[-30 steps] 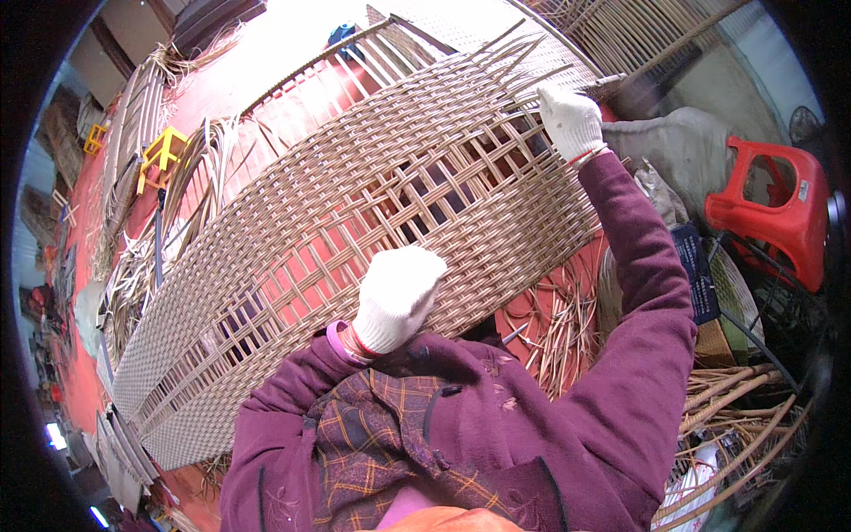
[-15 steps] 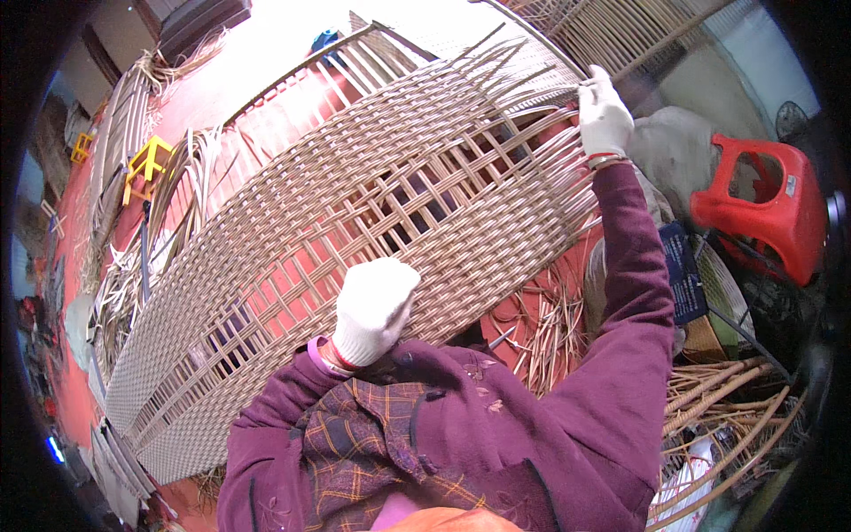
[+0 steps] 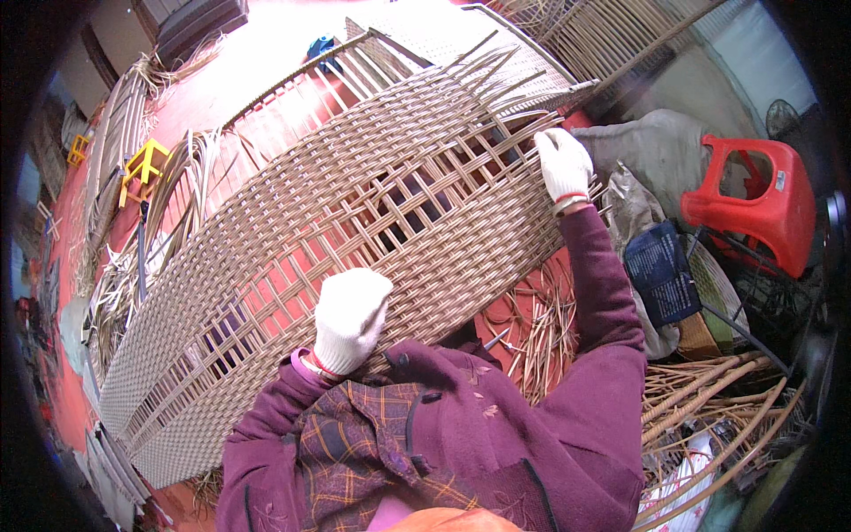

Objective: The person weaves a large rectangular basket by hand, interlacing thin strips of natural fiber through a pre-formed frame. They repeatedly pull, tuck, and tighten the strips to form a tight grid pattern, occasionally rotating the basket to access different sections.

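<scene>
A long brown woven wicker panel (image 3: 479, 275) stretches slantwise in front of me, with an open lattice band along its middle. My left hand (image 3: 353, 317), in a white knit glove, is curled into a fist over the panel's near edge; its fingertips are hidden. My right hand (image 3: 565, 166), gloved alike, is closed at the panel's right end, where a flat wicker strip (image 3: 523, 135) of the lattice runs to its fingers. Loose strip ends (image 3: 487, 71) stick out from the panel's far right corner.
A red plastic stool (image 3: 758, 199) is at the right, beyond a dark blue packet (image 3: 663, 273). Wicker scraps (image 3: 545, 324) litter the red floor near my right arm, with bent canes (image 3: 709, 395) behind. Bundled strips (image 3: 191, 177) and a yellow stand (image 3: 144, 164) are at the left.
My right hand has come down and left, from beyond the panel's right end onto it. My left hand has shifted slightly left and stays closed. The whole view has moved a little.
</scene>
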`<action>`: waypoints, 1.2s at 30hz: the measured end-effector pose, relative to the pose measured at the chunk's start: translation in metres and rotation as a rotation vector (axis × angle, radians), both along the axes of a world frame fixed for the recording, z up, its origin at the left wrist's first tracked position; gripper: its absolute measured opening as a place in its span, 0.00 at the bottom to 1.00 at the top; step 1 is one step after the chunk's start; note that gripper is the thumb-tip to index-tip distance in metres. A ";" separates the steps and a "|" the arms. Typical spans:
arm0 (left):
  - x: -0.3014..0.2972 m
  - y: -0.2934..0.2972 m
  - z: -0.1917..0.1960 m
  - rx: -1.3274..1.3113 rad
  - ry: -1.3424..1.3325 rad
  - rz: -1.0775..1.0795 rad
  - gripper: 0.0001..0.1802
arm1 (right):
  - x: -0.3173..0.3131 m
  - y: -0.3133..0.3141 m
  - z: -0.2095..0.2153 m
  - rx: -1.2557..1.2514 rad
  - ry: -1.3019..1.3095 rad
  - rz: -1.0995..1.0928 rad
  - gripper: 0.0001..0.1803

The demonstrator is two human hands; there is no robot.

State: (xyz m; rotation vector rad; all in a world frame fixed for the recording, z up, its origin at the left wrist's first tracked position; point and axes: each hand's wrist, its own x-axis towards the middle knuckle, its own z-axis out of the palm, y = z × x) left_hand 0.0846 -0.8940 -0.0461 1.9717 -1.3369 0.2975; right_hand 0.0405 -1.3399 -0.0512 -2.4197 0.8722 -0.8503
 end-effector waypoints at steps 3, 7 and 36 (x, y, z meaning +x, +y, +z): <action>0.000 0.004 -0.001 0.002 0.014 0.011 0.19 | 0.011 -0.013 -0.002 0.411 0.018 0.174 0.25; 0.001 0.004 -0.004 0.017 0.036 0.020 0.18 | 0.019 -0.010 -0.012 0.659 -0.254 0.380 0.21; 0.009 0.200 0.006 0.128 -0.336 0.791 0.12 | 0.023 -0.072 -0.062 0.442 -0.273 -0.035 0.26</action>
